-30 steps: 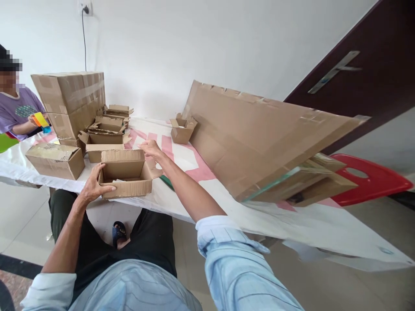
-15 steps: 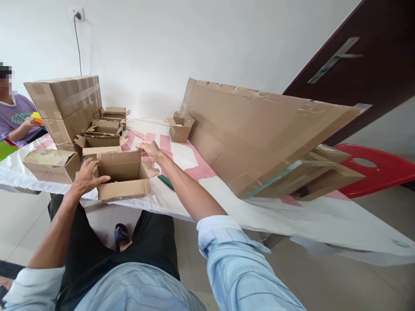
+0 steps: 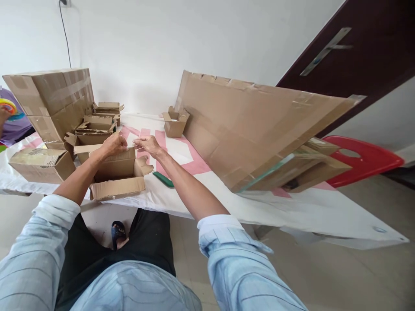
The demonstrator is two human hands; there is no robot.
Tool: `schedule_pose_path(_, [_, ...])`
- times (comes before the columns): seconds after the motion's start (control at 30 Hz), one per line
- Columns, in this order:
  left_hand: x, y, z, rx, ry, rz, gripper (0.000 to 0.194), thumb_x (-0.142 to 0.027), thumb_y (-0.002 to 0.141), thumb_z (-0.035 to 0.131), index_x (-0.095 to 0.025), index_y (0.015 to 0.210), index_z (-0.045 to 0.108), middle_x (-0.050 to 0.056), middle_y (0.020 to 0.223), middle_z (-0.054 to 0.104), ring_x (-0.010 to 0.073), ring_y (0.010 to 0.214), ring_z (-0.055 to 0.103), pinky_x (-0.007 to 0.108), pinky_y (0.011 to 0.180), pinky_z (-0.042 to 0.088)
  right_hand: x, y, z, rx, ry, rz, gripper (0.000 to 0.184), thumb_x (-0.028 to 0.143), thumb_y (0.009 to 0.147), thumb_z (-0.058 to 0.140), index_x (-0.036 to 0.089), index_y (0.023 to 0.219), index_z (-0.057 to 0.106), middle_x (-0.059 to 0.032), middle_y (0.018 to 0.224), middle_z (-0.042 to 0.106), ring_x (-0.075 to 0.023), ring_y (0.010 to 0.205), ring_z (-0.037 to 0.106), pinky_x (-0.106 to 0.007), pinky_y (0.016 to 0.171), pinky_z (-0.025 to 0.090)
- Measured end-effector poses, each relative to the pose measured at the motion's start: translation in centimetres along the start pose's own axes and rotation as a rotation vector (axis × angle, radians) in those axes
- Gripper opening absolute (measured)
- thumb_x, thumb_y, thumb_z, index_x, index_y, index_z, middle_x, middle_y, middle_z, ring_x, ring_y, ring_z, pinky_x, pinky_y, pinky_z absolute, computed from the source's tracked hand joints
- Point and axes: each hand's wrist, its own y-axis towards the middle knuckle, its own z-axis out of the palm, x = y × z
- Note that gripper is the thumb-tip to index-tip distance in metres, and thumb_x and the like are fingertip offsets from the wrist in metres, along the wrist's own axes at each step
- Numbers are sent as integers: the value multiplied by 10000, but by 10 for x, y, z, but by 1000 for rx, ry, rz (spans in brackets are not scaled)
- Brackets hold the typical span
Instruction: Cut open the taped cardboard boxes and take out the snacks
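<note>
An open cardboard box (image 3: pixel 117 189) stands before me at the table's front edge, its flaps folded outward. My left hand (image 3: pixel 114 145) is above the box's far wall, fingers closed in a pinch. Just to its right, beyond the box's far right corner, my right hand (image 3: pixel 148 145) also pinches, fingertips pointing left. Whatever lies between the fingertips of either hand is too small to make out. On the cloth right of the box lies a dark green object (image 3: pixel 163 179), partly curved in outline.
Several open cardboard boxes (image 3: pixel 97 124) line up behind, beside stacked taped cartons (image 3: pixel 61 93). A closed carton (image 3: pixel 42 165) sits at left. A small open box (image 3: pixel 175 122) stands by a large leaning cardboard sheet (image 3: pixel 246 125). A red chair (image 3: pixel 366 160) is at right; another person's hand (image 3: pixel 4 114) at far left.
My left hand has left the box's left side and moved up and right, close to my right hand. The view has shifted slightly to the right.
</note>
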Motion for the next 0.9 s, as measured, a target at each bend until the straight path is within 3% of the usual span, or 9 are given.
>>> schedule_pose_path(0.1, [8, 2, 7, 4, -144, 101, 153, -333, 813, 773, -203, 754, 829, 36, 665, 714, 251, 801, 670, 379, 869, 539, -3, 4, -4, 4, -42, -29, 159, 287, 873, 949, 195, 833, 825, -42, 810, 832, -183, 808, 776, -277, 747, 618])
schedule_pose_path(0.3, [12, 0, 14, -18, -208, 68, 203, -360, 787, 734, -184, 709, 802, 1, 620, 644, 199, 721, 577, 384, 887, 549, -8, -1, -7, 28, -242, -242, 112, 239, 907, 834, 220, 801, 866, -30, 872, 841, -219, 897, 771, -345, 875, 636])
schedule_pose_path(0.47, [5, -1, 12, -26, -206, 51, 195, -335, 792, 743, -179, 683, 786, 6, 600, 635, 219, 753, 619, 418, 995, 583, -19, -19, -8, 53, -470, -445, 142, 242, 970, 809, 260, 887, 923, -69, 1205, 876, -262, 1172, 796, -377, 1056, 626])
schedule_pose_path(0.53, [2, -2, 12, -39, -212, 64, 199, -331, 800, 741, -184, 670, 769, 8, 595, 630, 230, 778, 631, 424, 1023, 582, -27, -24, -7, 44, -557, -460, 144, 259, 1009, 807, 267, 959, 941, -80, 1307, 859, -261, 1215, 797, -376, 1060, 629])
schedule_pose_path(0.67, [2, -5, 11, -41, -241, 82, 198, -347, 792, 726, -188, 677, 745, 12, 616, 640, 228, 788, 615, 389, 925, 555, -40, -25, 0, 28, -622, -451, 179, 268, 1054, 787, 279, 1093, 961, -86, 1404, 839, -260, 1279, 800, -370, 1067, 643])
schedule_pose_path(0.9, [3, -6, 7, 12, -283, 115, 240, -398, 795, 700, -196, 667, 678, -17, 615, 547, 181, 732, 481, 349, 802, 445, -50, -25, 5, 6, -407, -395, 252, 235, 951, 777, 251, 1114, 969, -101, 1413, 835, -267, 1307, 779, -387, 1071, 654])
